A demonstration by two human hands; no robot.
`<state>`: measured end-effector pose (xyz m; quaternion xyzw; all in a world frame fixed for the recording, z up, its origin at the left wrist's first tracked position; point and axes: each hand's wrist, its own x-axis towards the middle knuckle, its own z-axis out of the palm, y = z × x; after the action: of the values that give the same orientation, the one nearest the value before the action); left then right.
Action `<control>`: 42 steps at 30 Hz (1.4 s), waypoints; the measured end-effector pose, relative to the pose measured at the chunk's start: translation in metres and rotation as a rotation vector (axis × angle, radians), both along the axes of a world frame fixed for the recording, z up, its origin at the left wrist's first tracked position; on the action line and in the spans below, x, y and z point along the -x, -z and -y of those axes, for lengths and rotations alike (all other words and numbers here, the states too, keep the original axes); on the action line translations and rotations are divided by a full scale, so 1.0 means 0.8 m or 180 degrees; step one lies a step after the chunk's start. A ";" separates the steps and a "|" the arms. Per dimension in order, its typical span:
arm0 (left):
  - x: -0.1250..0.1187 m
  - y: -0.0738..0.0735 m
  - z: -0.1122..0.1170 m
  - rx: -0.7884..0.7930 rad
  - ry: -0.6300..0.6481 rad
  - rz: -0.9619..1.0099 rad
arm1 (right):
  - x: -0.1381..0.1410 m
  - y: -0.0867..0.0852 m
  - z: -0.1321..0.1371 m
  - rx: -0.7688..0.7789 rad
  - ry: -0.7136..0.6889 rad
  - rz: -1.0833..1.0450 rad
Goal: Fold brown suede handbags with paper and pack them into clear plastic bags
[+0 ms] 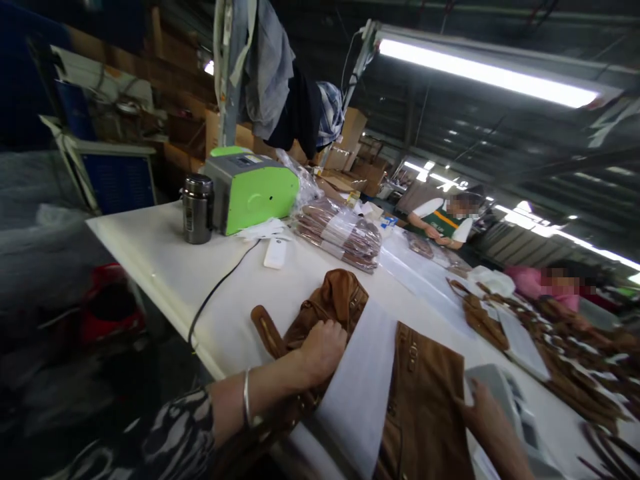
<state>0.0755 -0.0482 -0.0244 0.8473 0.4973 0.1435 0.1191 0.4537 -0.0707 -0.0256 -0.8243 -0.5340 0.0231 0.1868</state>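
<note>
Head view: left hand point(324, 350) clenches bunched brown leather point(345, 293); right hand point(484, 408) touches flat brown panel point(427, 387), its grip unclear.

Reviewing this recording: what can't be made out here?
All in the head view:
Left hand: fingertips hidden by its own curled fist on the bunched brown leather.
Buckled brown leather panel: lower end cut off by the bottom edge.
Right hand: blurred, so its exact grip is unclear.
Dark flask: label too small and blurred to read.
</note>
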 end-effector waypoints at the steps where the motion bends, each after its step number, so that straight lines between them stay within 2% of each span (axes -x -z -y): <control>1: -0.006 0.003 0.006 0.0059 0.0142 -0.0047 | 0.016 -0.018 -0.017 -0.0236 -0.0074 0.0440; 2: -0.008 0.004 0.008 0.0142 0.0266 -0.0088 | 0.042 -0.036 -0.036 -0.0435 -0.0210 0.0638; 4: 0.001 -0.003 -0.003 0.0353 0.0448 -0.0094 | 0.116 -0.068 -0.079 -0.0632 -0.0700 0.0639; 6: 0.027 -0.017 -0.032 0.0518 0.0440 0.0028 | 0.204 -0.088 -0.123 -0.0655 -0.1498 0.0754; 7: 0.044 -0.024 -0.051 0.0564 0.0344 0.0104 | 0.245 -0.093 -0.144 -0.0655 -0.1753 0.0899; 10: 0.098 -0.030 -0.106 0.0637 -0.0358 0.0289 | 0.337 -0.090 -0.200 -0.0439 -0.1930 0.1217; 12: 0.122 -0.019 -0.130 0.0860 -0.0645 0.0348 | 0.368 -0.080 -0.228 -0.0141 -0.1865 0.1284; 13: 0.128 -0.011 -0.137 0.1016 -0.0665 0.0392 | 0.376 -0.075 -0.239 -0.0005 -0.1829 0.1283; 16: 0.125 0.015 -0.146 0.1331 -0.0533 0.0680 | 0.378 -0.065 -0.261 0.0220 -0.1806 0.1183; 20: 0.106 0.031 -0.142 0.1490 -0.0390 0.1271 | 0.342 -0.076 -0.268 0.0111 -0.1812 0.0958; 24: 0.098 0.024 -0.127 0.1691 0.0048 0.1918 | 0.289 -0.095 -0.261 -0.0675 -0.1507 0.0056; 26: 0.098 0.016 -0.118 0.1565 0.0143 0.1937 | 0.273 -0.095 -0.259 -0.1030 -0.1393 -0.0439; 27: 0.099 0.013 -0.113 0.1413 0.0065 0.1820 | 0.269 -0.091 -0.259 -0.1110 -0.1357 -0.0549; 30: 0.111 0.011 -0.102 0.0911 -0.0500 0.0966 | 0.276 -0.070 -0.268 -0.1177 -0.1216 -0.0554; 33: 0.134 0.018 -0.100 0.0919 -0.0763 0.0396 | 0.295 -0.044 -0.279 -0.1114 -0.1125 -0.0485; 37: 0.151 0.018 -0.115 0.1059 -0.0682 0.0623 | 0.307 -0.028 -0.282 -0.1138 -0.1257 -0.0590; 40: 0.132 0.005 -0.142 0.0892 -0.0653 0.1020 | 0.296 -0.035 -0.276 -0.1146 -0.1474 -0.0769; 42: 0.106 -0.004 -0.167 0.0919 -0.0594 0.1309 | 0.282 -0.044 -0.274 -0.1090 -0.1606 -0.1321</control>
<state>-0.0095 0.0856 -0.0209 0.7250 0.5540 0.2505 0.3235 0.2281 0.1481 0.0093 -0.6012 -0.6673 0.1454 0.4148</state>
